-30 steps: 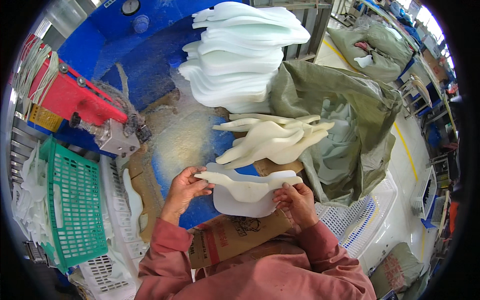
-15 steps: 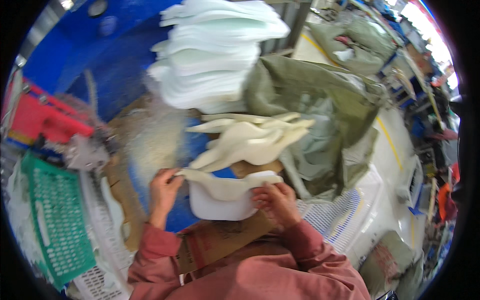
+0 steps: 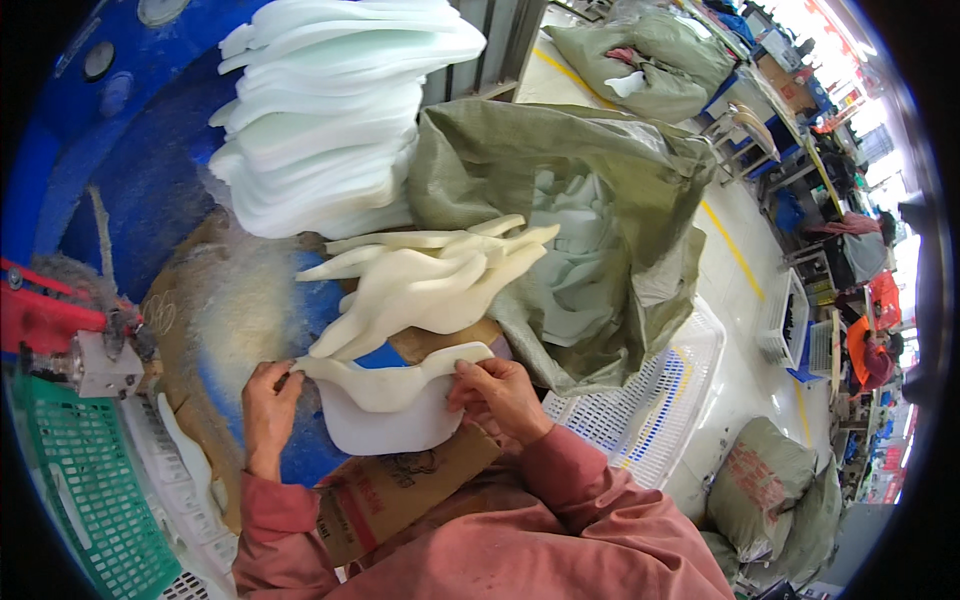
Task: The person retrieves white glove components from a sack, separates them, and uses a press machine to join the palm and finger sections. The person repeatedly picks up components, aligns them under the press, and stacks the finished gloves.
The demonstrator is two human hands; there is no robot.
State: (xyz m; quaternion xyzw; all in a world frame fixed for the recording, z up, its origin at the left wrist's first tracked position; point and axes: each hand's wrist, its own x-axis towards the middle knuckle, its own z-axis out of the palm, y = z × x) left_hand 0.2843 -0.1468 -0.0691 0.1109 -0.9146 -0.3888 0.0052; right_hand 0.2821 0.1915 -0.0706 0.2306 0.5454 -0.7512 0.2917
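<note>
We see a blue desk (image 3: 308,450) dusted with pale powder (image 3: 245,310), inside a workshop with a light floor (image 3: 740,330) and a yellow line (image 3: 735,250) running across it. A red machine arm (image 3: 45,310) enters at far left, above a green basket (image 3: 95,480).

Along the near edge, by the person's lap, lies brown cardboard (image 3: 390,490). An open olive sack (image 3: 470,150) covers the right side, with a white basket (image 3: 690,375) below it. We find a narrow gap of blue between the held piece and the pile beyond, and more blue beside the left hand (image 3: 268,410).

We count two hands, both grasping one wavy cream piece (image 3: 380,385) over the near part of the desk: the left pinches its left end, the right hand (image 3: 500,395) grips its right end. One white sheet (image 3: 390,425) sits beneath it; we cannot tell whether the fingers hold that too. Just beyond is one pile of cream pieces (image 3: 420,285), at least four, then one tall white stack (image 3: 330,120), its layers too overlapped to count.
</note>
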